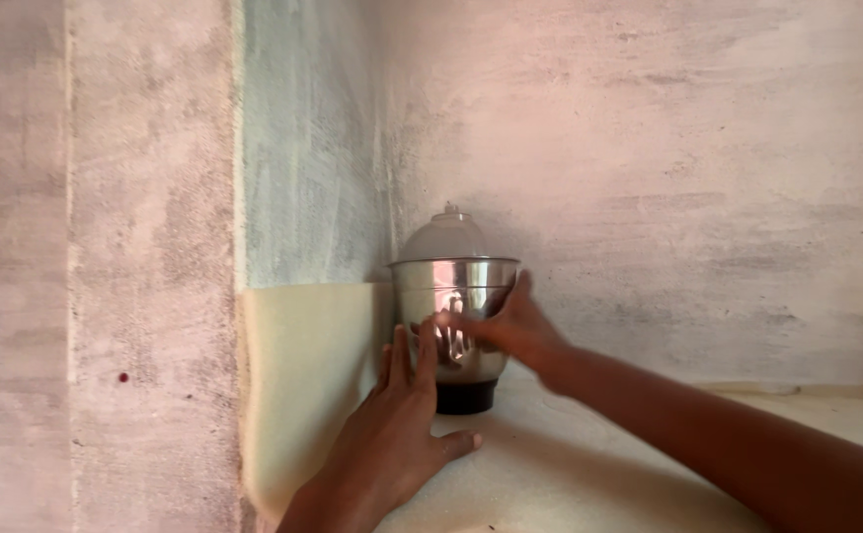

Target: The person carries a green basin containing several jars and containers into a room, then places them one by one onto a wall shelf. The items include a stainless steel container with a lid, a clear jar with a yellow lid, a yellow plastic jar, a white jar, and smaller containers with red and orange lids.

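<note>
Left hand (392, 434) is reaching up from 7 o'clock, fingers held straight and close together, thumb spread out, fingertips touching the lower left of the steel mixer jar (454, 316); jar is standing upright in the wall corner on the pale counter (589, 474), black base (466, 397) down, clear domed lid (445, 239) on top; right hand (510, 328) is coming from 4 o'clock, fingers curling around the jar's right side; jar probably rigid, smooth, slippery, moderately heavy; best gripped around the body with both palms.

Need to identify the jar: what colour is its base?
Black base, under the steel jar; head view.
</note>
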